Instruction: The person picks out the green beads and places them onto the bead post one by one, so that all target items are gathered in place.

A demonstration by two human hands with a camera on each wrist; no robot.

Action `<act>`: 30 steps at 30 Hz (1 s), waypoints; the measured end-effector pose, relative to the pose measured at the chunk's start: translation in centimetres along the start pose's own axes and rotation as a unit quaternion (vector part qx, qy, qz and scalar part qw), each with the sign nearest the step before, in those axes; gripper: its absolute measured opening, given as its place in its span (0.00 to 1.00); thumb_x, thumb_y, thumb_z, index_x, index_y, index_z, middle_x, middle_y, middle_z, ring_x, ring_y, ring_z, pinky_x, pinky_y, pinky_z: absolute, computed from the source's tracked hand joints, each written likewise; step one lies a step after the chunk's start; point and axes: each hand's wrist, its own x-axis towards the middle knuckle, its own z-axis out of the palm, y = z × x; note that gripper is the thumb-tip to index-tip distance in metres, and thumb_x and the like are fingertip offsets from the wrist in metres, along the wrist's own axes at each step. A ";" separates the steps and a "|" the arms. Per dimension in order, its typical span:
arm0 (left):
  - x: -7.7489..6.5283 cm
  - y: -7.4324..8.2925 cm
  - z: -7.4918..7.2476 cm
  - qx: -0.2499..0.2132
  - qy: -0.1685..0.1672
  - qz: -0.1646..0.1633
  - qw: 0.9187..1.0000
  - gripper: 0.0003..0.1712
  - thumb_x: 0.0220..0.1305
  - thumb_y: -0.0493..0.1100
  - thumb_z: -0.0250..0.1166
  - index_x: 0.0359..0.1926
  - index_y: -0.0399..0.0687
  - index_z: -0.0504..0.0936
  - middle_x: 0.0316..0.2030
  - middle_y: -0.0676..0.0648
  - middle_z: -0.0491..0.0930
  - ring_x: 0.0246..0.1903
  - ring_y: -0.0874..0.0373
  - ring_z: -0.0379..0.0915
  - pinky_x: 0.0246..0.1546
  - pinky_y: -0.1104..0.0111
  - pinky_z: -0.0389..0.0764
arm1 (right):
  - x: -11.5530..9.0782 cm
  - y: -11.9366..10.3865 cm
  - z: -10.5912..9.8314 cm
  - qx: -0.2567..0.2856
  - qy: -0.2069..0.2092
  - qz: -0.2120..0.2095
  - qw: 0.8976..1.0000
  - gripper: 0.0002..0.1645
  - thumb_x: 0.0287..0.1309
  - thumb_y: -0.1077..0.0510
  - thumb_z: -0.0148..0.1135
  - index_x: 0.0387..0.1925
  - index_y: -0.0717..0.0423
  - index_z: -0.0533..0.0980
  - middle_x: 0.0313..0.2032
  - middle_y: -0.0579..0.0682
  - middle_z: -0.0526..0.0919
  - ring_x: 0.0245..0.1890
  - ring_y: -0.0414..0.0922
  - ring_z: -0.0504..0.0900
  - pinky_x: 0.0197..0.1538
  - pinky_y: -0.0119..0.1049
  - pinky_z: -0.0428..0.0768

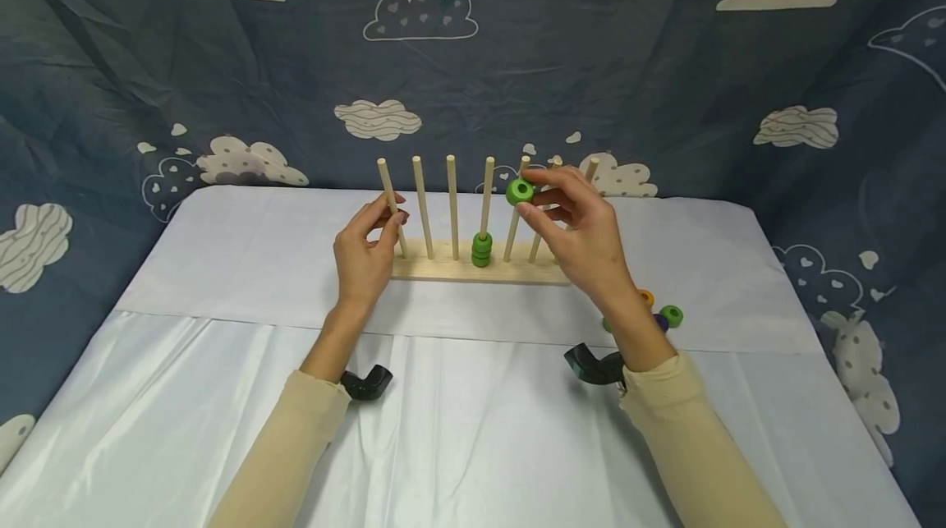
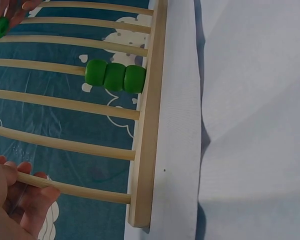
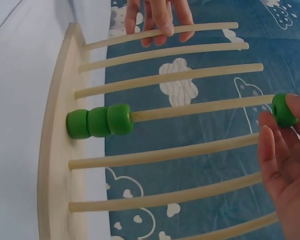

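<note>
A wooden rack with several upright pegs stands across the far part of the table. On its middle peg sit three stacked green beads, down at the base. My left hand pinches the leftmost peg between thumb and fingers, partway up. Another green bead is in my right hand, between thumb and fingertips, its hole facing the head camera. In the right wrist view this held bead appears right at the tip of the middle peg. The right hand partly covers the rightmost pegs in the head view.
Right of the rack, partly behind my right forearm, lie several loose beads: a green bead, an orange bead and a purple bead among them. White cloth covers the table. A dark cloud-patterned curtain hangs behind.
</note>
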 end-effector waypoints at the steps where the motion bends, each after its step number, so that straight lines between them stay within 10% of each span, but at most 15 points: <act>1: 0.0 0.0 0.0 0.001 0.000 0.000 1.000 0.12 0.71 0.36 0.67 0.53 0.39 0.87 0.42 0.39 0.89 0.43 0.47 0.87 0.33 0.85 0.83 | 0.1 -0.1 0.1 -0.001 0.000 -0.001 1.000 0.25 0.63 0.67 0.71 0.62 0.61 0.79 0.56 0.53 0.80 0.47 0.36 0.84 0.49 0.21 0.83; 30: 0.0 0.0 0.1 0.000 0.005 -0.006 1.000 0.12 0.70 0.36 0.68 0.53 0.39 0.87 0.42 0.38 0.89 0.42 0.46 0.87 0.33 0.84 0.83 | 2.3 -0.8 2.0 0.020 0.016 -0.048 0.999 0.21 0.65 0.66 0.69 0.59 0.60 0.81 0.50 0.56 0.81 0.41 0.40 0.89 0.46 0.25 0.85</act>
